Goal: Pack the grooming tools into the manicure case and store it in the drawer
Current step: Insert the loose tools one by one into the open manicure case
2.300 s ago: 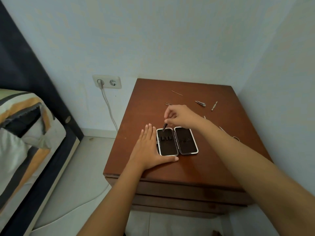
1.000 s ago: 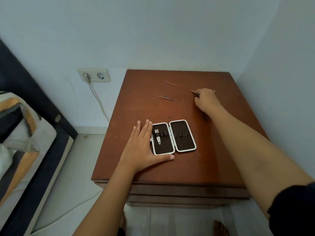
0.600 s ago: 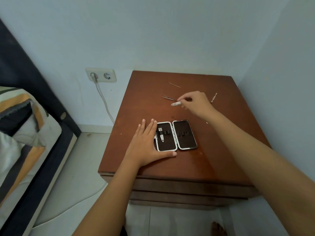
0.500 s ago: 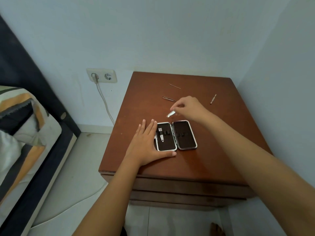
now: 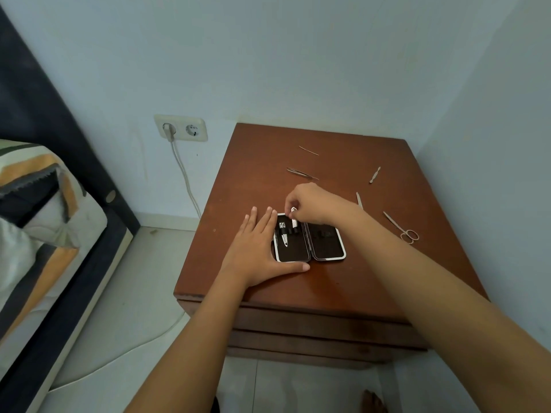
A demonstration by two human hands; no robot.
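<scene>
Manicure case (image 5: 310, 242) lies open on worktop (image 5: 343, 281). Left hand (image 5: 259, 248) flat, fingers spread, pinning its left edge. Right hand (image 5: 310, 204) pinches small clipper (image 5: 294, 220) at the elastic loop. Advice: feed straight down, keep case braced.

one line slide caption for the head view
Right hand slots a small clipper into the open case while left hand steadies it.
</scene>
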